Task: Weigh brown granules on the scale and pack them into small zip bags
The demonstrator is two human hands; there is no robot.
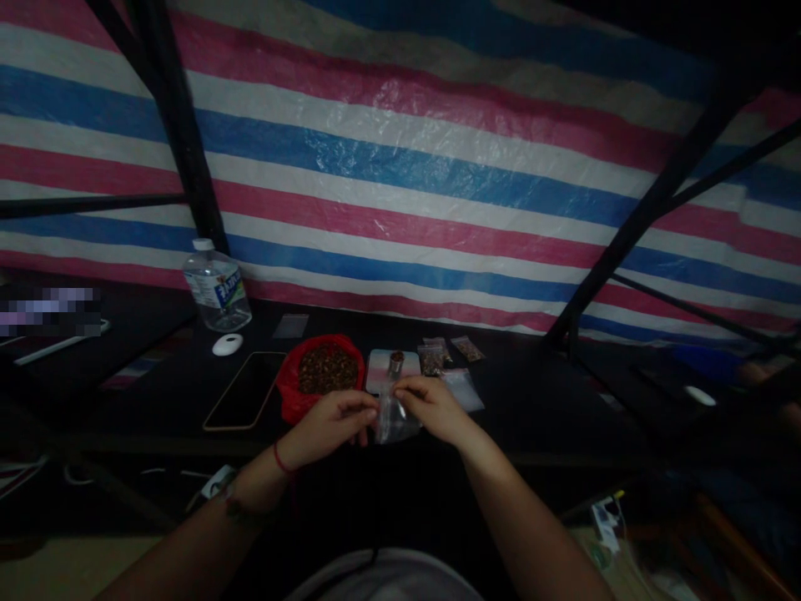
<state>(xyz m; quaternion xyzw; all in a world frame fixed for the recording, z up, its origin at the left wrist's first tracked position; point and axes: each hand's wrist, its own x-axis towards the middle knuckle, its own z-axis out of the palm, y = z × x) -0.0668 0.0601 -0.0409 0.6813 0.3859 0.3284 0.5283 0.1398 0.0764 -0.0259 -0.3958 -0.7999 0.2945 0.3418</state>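
A small clear zip bag (395,424) hangs between my hands at the table's front edge. Its left edge is pinched by my left hand (338,420), which has a red string round the wrist. My right hand (435,405) is closed on the bag's upper right side. Just beyond them a small metal cup (396,364) with brown bits in it stands on a pale flat object (375,364). To the left, an open red plastic bag (289,392) holds a heap of brown grains or seeds (329,370).
Right of the cup lie several small filled bags (431,359) and some clear empty-looking bags (464,389). On the left are a phone (246,391), a white oval object (227,344), a big plastic bottle (217,288) and a flat clear bag (291,325). Dark metal posts (188,159) flank the table.
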